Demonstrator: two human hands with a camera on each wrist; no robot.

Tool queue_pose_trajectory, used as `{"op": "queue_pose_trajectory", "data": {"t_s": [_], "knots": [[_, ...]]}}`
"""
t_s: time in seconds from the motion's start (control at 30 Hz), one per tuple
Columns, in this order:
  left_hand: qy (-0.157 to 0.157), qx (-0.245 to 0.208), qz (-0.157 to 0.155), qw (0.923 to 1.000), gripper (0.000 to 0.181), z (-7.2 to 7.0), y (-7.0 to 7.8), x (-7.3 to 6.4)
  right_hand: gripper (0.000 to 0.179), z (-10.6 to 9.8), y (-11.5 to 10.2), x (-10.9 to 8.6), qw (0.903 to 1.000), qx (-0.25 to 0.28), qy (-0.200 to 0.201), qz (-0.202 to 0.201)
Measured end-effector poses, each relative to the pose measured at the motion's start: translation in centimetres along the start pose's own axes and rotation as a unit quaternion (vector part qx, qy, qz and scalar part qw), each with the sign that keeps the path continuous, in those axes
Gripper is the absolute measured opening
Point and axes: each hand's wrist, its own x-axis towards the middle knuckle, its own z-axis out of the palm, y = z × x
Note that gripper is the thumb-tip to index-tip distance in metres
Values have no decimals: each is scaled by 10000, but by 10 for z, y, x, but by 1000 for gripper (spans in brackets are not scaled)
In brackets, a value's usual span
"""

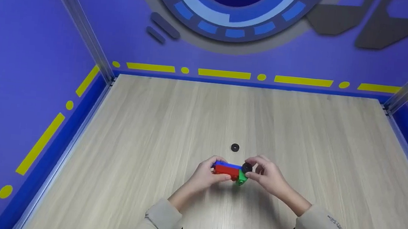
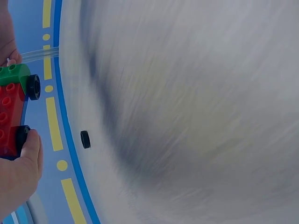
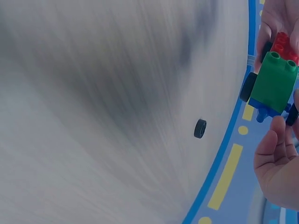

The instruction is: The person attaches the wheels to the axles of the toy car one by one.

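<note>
Head view: where is the block car (image 1: 227, 171)?

– Over the table (image 1: 140, 142). Left hand (image 1: 205, 172) grips its red-and-blue end, fingers round the far side, thumb on the near face.

– Right hand (image 1: 268, 176)?

– Pinches a black wheel (image 1: 247, 168) at the car's green end; whether fully seated, cannot tell.

– Other wheels?

– Loose wheel (image 1: 235, 147) on the table, just beyond the car. Right wrist view: two more wheels (image 3: 248, 87) along one side of the car.
</note>
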Motion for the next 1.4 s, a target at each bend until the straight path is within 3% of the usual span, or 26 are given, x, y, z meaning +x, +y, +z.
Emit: {"op": "queue_pose_trajectory", "data": {"t_s": [0.3, 0.6, 0.77, 0.93, 1.07, 1.23, 1.4], "knots": [[-24, 10, 58, 10000, 37, 1, 3, -1, 29, 1, 1, -1, 9999, 56, 51, -109], [-80, 67, 137, 9999, 37, 2, 3, -1, 30, 2, 1, -2, 9998, 172, -17, 94], [-16, -31, 90, 10000, 37, 2, 5, -2, 31, -1, -13, -4, 9982, 512, -105, 298], [-21, -330, 25, 9994, 40, 1, 12, -6, 30, -5, -30, -7, 9978, 609, -59, 248], [-74, -349, 46, 9994, 47, 1, 7, -3, 31, -3, -21, -5, 9973, 705, 23, 221], [-34, -47, 258, 9996, 49, 3, -2, 0, 32, 2, -3, -2, 9972, 715, 131, 186], [122, 52, 356, 9993, 43, 4, 3, -2, 32, 4, 0, -1, 9970, 729, 223, 97]]}}
